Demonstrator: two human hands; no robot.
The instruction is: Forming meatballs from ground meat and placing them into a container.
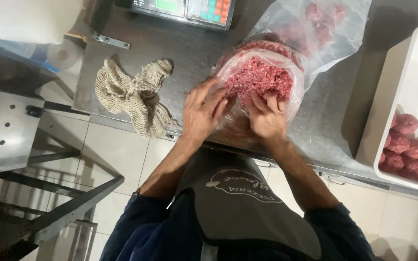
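Now step: both hands press the red ground meat (259, 79) inside a clear bag (247, 118) on the counter (180, 53).
Left hand (201, 112): fingers spread wide, flat on the bag.
Right hand (267, 118): fingers curled, pinching the bag's edge.
Next move: a soft, even push, I think.

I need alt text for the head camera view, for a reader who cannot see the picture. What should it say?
Seen from above, a person's left hand and right hand press a portion of raw minced meat inside a clear plastic bag on a steel table. A knitted cloth lies to the left, a white tub of meat balls to the right, a scale behind.
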